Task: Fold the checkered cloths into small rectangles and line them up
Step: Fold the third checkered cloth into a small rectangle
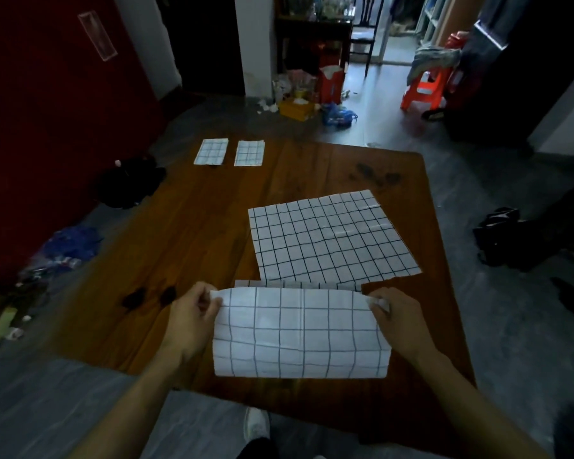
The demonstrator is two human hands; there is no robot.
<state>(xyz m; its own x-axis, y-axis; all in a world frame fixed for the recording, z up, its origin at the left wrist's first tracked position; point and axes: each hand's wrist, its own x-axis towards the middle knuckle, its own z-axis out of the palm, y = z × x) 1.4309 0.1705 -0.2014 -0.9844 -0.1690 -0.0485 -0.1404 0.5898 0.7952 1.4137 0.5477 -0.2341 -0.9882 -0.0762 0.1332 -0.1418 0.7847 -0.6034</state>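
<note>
Head view – two folded cloths, one flat cloth, one held cloth

Brown wooden table in front of me. Two small folded checkered rectangles side by side at far left edge, one open checkered cloth flat mid-right, half-folded cloth nearest me.

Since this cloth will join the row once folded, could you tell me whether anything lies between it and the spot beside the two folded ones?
The unfolded cloth lies just beyond the held cloth. The bare table left of it gives an open path to the folded pair.
</note>
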